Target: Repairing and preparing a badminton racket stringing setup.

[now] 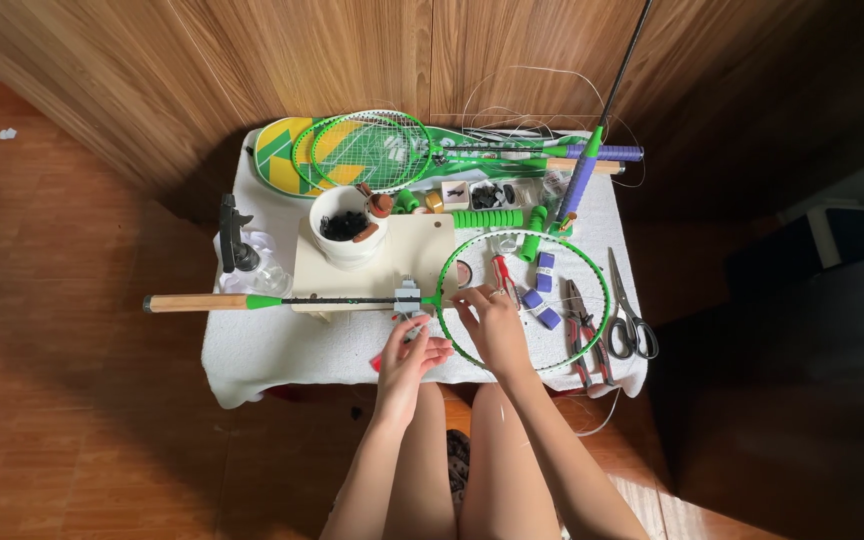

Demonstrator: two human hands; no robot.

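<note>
A green badminton racket frame [592,268] without strings lies across a small white-covered table [282,350], its wooden-handled shaft [197,302] pointing left and held in a small metal clamp [408,296]. My left hand [414,352] is closed on a small red-handled tool just below the clamp. Resting on the near left rim of the frame, my right hand [492,318] pinches something thin there; what it grips is too small to see.
Inside the frame lie purple grip rolls [542,290] and red-handled pliers [502,275]. Scissors [627,320] and more pliers [580,325] sit at the right. A white cup [344,232], a spray bottle [234,245] and strung green rackets [372,150] stand behind. Wooden wall beyond.
</note>
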